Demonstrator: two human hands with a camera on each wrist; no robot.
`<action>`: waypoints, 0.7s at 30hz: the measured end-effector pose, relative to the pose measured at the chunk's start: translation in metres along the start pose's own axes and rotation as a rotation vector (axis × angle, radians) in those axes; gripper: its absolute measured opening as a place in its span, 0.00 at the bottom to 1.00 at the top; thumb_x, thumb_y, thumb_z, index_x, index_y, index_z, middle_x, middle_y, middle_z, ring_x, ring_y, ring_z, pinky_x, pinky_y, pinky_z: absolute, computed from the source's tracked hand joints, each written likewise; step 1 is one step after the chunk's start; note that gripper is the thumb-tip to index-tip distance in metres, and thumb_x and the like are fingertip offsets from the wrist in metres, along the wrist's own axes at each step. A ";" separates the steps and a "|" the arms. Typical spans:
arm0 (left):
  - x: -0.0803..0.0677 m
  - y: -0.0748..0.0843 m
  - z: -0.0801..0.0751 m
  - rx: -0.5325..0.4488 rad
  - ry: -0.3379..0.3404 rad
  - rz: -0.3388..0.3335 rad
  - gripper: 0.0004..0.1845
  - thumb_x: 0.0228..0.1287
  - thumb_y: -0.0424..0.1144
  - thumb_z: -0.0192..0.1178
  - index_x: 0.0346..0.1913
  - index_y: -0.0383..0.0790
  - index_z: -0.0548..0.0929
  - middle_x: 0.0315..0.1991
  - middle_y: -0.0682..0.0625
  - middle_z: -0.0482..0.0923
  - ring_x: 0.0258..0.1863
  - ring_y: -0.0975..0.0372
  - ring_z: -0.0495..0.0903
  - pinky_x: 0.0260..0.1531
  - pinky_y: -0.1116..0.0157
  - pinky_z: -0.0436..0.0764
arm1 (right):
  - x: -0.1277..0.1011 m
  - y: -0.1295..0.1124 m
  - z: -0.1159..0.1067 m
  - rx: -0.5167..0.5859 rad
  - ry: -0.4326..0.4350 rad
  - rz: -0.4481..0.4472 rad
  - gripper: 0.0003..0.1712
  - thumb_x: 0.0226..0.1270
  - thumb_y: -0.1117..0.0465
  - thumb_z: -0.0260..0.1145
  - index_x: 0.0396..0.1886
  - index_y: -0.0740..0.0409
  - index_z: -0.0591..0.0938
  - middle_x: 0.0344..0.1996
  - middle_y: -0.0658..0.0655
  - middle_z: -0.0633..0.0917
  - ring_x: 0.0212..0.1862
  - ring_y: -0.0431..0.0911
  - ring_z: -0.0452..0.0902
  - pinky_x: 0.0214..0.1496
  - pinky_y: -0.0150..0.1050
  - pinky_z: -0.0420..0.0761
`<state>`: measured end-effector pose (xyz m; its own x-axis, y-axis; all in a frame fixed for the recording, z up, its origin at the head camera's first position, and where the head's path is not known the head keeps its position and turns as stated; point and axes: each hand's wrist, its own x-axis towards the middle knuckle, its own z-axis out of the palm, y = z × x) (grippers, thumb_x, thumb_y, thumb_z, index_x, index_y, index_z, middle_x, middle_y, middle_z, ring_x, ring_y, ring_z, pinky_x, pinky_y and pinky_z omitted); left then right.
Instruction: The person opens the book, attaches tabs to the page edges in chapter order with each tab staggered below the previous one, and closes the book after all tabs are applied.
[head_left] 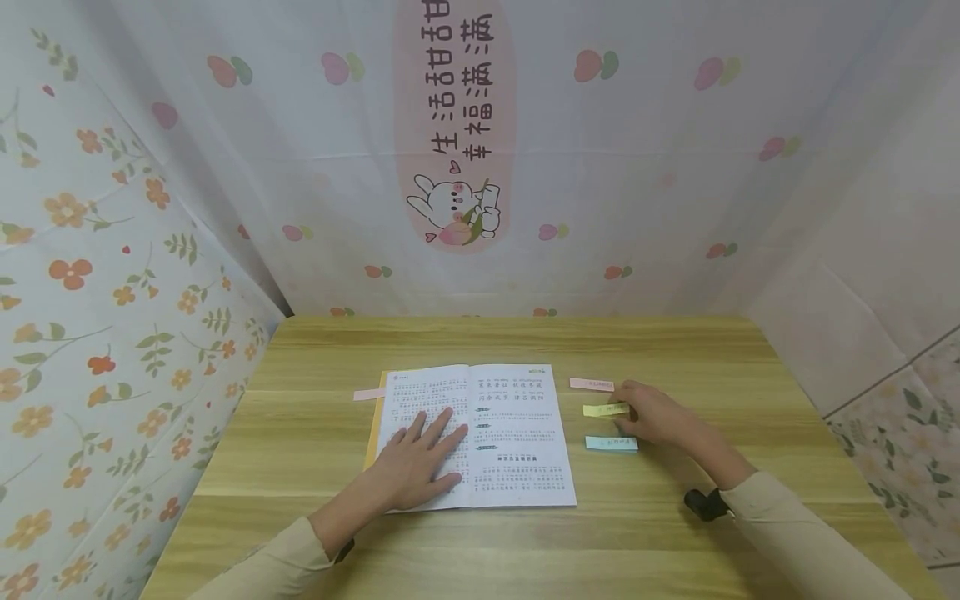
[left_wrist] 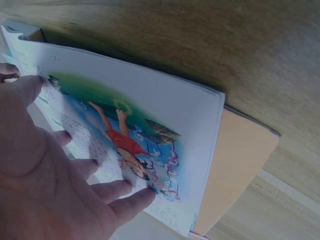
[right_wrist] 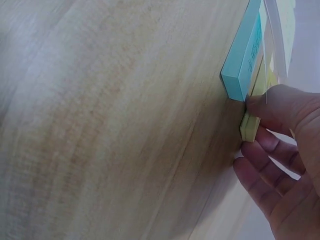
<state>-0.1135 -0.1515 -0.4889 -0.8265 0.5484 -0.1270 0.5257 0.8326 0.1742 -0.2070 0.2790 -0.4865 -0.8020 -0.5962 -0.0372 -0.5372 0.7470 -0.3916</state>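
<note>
An open book (head_left: 517,467) lies on the table, with Chinese print on both pages. My left hand (head_left: 420,462) rests on its left page, fingers spread; the left wrist view shows a coloured picture (left_wrist: 132,145) under and beside the fingers (left_wrist: 132,205). To the right of the book, my right hand (head_left: 656,414) pinches the right end of a narrow yellow sticky-note pad (head_left: 603,410) between thumb and fingers. Its thumb (right_wrist: 275,107) lies on the side toward the thick blue sticky-note pad (right_wrist: 240,65). A pink sticky-note pad (head_left: 588,384) lies just beyond the yellow one.
A pink strip (head_left: 367,394) sticks out from the book's left edge. An orange-yellow cover (left_wrist: 240,155) shows beneath the pages. The wooden table (head_left: 517,550) meets patterned cloth (head_left: 637,167) at the back and left side.
</note>
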 end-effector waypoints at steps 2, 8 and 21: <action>0.000 0.000 0.000 0.003 0.001 0.001 0.36 0.75 0.60 0.50 0.80 0.50 0.61 0.80 0.41 0.50 0.74 0.35 0.54 0.62 0.35 0.65 | 0.000 0.001 0.000 0.006 0.004 -0.003 0.10 0.61 0.70 0.73 0.42 0.64 0.85 0.33 0.50 0.76 0.29 0.41 0.68 0.29 0.36 0.72; -0.001 0.000 0.000 0.003 0.009 0.007 0.36 0.76 0.60 0.50 0.80 0.49 0.61 0.80 0.41 0.50 0.73 0.34 0.54 0.63 0.35 0.64 | -0.002 0.003 0.001 -0.012 0.020 -0.008 0.14 0.61 0.69 0.73 0.47 0.66 0.84 0.35 0.51 0.77 0.29 0.39 0.67 0.29 0.36 0.72; -0.001 -0.002 0.001 -0.035 -0.003 0.005 0.36 0.76 0.60 0.49 0.81 0.50 0.59 0.80 0.42 0.48 0.75 0.35 0.51 0.64 0.34 0.61 | -0.007 -0.001 -0.004 0.053 0.070 0.014 0.14 0.59 0.69 0.73 0.46 0.64 0.85 0.34 0.48 0.79 0.29 0.40 0.70 0.29 0.36 0.74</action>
<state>-0.1138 -0.1540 -0.4901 -0.8232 0.5530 -0.1287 0.5227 0.8266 0.2087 -0.2019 0.2837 -0.4820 -0.8267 -0.5623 0.0200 -0.5123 0.7375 -0.4401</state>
